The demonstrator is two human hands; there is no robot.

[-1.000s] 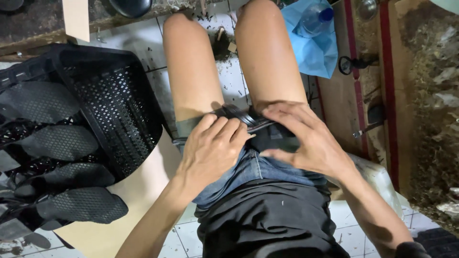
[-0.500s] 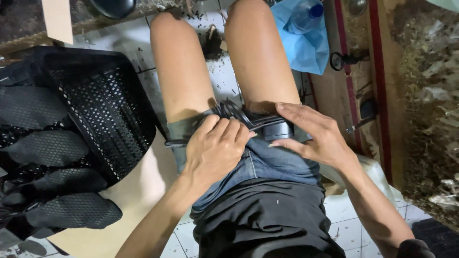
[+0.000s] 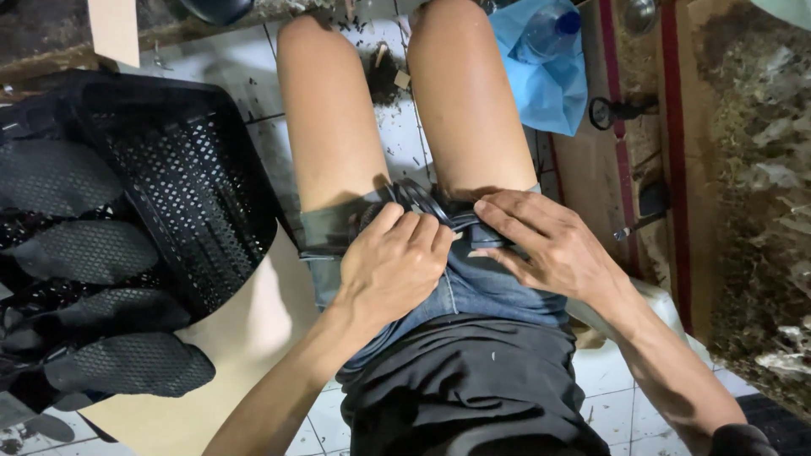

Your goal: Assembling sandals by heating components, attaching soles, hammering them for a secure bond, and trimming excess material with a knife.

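Both hands press a black ribbed strap (image 3: 422, 203) on the lap: left hand (image 3: 393, 262) curled closed, right hand (image 3: 541, 245) pinching, apparently; the strap could slip floorward.

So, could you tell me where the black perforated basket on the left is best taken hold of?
Probably by the near rim of the black perforated basket, coming from the right side: it lies tipped with its opening facing the person's legs, so that edge is exposed. Both hands are busy on the lap.
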